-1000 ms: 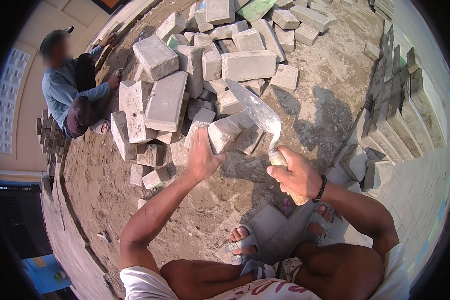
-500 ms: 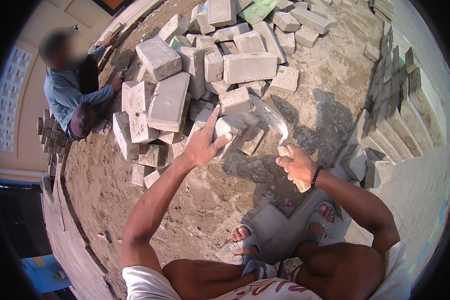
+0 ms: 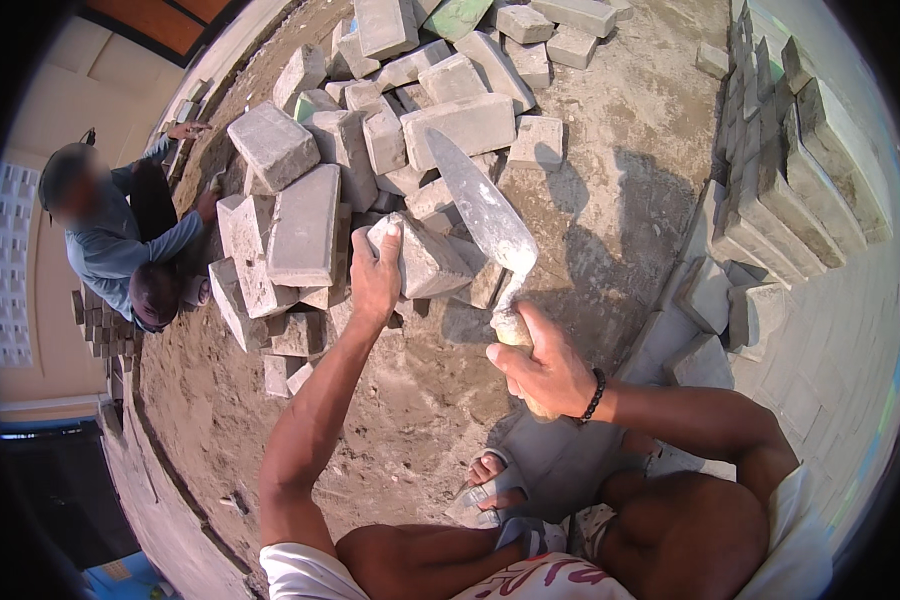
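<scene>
My left hand [image 3: 375, 278] is closed on the left end of a grey paving block [image 3: 425, 262] at the near side of a loose heap, its thumb over the top. The block sits tilted; its underside and my fingertips are partly hidden. In my right hand [image 3: 552, 368] is a pointing trowel [image 3: 478, 205], gripped by its worn handle. The blade points up and away to the left, passing above the heap, with pale dried mortar on it. Just behind the trowel tip lies another long block [image 3: 462, 130].
Rows of blocks set on edge [image 3: 805, 190] stand at the right beside laid paving [image 3: 800, 370]. Bare sandy soil [image 3: 230, 430] spreads at the near left. A person in a blue shirt [image 3: 120, 235] crouches beyond the heap at left. My sandaled foot [image 3: 490, 487] is close below.
My left hand has gone from spread fingers over the heap to a grip on the block, which has turned. The trowel has swung left and nearer to it. The whole view has shifted.
</scene>
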Motion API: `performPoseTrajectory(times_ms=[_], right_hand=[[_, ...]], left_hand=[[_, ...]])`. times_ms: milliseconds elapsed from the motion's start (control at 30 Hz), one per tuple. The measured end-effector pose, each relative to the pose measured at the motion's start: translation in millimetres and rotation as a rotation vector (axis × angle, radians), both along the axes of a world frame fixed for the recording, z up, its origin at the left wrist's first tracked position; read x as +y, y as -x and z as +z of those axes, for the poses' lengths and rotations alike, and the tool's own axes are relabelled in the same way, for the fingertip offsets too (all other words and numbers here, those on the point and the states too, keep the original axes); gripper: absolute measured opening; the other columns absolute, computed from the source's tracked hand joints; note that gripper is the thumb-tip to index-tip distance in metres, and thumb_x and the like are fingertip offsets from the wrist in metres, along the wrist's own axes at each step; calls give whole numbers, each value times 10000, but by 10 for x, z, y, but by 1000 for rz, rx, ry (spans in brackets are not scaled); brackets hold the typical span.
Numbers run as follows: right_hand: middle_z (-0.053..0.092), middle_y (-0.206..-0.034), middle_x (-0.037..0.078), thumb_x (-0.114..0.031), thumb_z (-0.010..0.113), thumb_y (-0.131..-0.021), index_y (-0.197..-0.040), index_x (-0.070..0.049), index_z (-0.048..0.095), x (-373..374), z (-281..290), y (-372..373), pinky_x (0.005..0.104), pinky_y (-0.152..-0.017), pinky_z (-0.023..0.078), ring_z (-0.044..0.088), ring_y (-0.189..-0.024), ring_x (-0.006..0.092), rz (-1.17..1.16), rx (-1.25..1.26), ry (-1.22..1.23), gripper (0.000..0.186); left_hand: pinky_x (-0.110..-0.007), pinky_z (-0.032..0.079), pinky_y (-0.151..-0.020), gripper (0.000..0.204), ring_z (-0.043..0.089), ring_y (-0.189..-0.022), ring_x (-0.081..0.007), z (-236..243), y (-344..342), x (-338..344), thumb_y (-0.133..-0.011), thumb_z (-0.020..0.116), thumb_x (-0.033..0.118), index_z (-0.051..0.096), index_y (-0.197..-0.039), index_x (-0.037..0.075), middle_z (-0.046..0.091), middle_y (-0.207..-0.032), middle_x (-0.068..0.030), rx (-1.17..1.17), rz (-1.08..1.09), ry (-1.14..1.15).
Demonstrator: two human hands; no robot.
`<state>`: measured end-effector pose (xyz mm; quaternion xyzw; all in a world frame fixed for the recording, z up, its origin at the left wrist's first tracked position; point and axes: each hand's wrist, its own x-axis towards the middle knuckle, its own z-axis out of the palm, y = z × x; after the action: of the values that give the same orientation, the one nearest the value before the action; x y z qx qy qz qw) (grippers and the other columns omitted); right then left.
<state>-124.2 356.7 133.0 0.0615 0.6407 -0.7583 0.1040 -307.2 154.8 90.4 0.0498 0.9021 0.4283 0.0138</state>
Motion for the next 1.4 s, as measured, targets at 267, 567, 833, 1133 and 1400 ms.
performPoseTrajectory(times_ms=[267,567,833,1133,1400], right_hand=[[596,-687,196,-267,598,-933,-1164,83,464,-119,-689,293,414,-581,491,633,-609,262,107,3,-385,441],[599,-733,222,-256,603,-929,-1178,61,470,-61,-267,259,449,-635,461,636,-667,304,147,77,-187,425],[580,-699,123,-224,614,-914,-1072,102,494,93,-919,475,336,-470,481,593,-555,170,242,-254,-377,381],[653,-759,228,-270,598,-885,-1093,91,522,-241,-456,365,452,-664,497,657,-673,336,315,-27,-467,423],[642,-771,143,-277,616,-909,-1114,104,521,104,-1095,524,402,-553,535,668,-650,235,244,-423,-239,443]], left_hand=[[-437,478,-859,538,643,-918,-349,60,-138,193,-990,550,446,462,-1209,-37,651,-998,-266,73,-44,7],[-412,466,-881,528,614,-951,-295,45,-174,103,-990,555,445,482,-1208,-31,642,-1037,-232,52,-50,-46],[-356,445,-883,503,544,-941,-209,16,-295,-105,-1003,547,399,478,-1225,-47,596,-1020,-154,88,-21,-68],[-344,438,-894,473,538,-966,-200,41,-403,-187,-1010,552,366,460,-1250,-31,585,-1047,-147,38,-26,-108],[-418,408,-1005,433,537,-1125,-372,-23,-160,-266,-1025,511,261,457,-1350,-20,531,-1234,-246,567,-192,280]])
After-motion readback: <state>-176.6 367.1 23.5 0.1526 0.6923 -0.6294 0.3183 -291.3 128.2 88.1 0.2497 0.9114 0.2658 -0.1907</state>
